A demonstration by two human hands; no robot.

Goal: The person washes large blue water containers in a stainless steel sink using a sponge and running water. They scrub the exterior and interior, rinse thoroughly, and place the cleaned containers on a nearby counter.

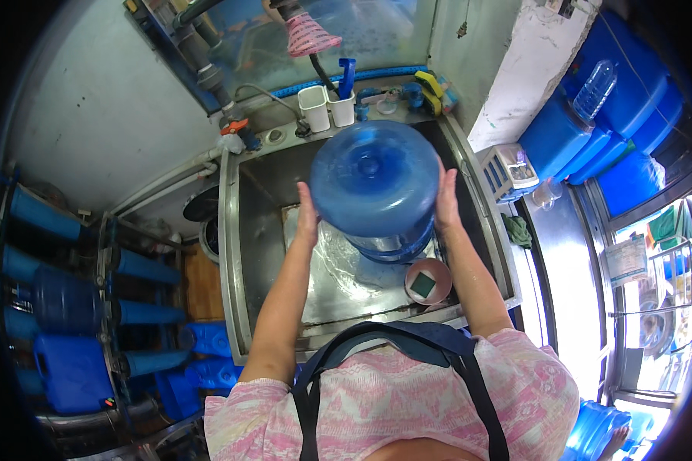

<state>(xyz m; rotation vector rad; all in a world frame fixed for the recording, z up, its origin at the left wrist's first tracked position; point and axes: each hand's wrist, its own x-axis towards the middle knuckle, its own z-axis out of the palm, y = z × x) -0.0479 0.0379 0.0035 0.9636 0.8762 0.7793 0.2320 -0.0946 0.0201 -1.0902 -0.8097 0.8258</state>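
Observation:
A large blue water jug [373,207] stands between my hands over the steel sink [254,288], its broad round end with a dimpled centre facing up. My left hand [307,213] presses against its left side, fingers pointing up. My right hand [447,201] presses against the right side in the same way. The jug's lower end is partly hidden, so I cannot tell whether it touches the sink bottom. Close to my right forearm, a pink bowl [436,270] holds a dark green and white scrubbing pad [422,285].
White cups [314,107], one holding a blue-handled tool [347,77], stand on the back ledge near a yellow sponge [429,94]. An orange-handled valve [237,125] is at the back left. Blue jugs and containers fill racks [111,303] at left. Blue tanks [553,138] stand at right.

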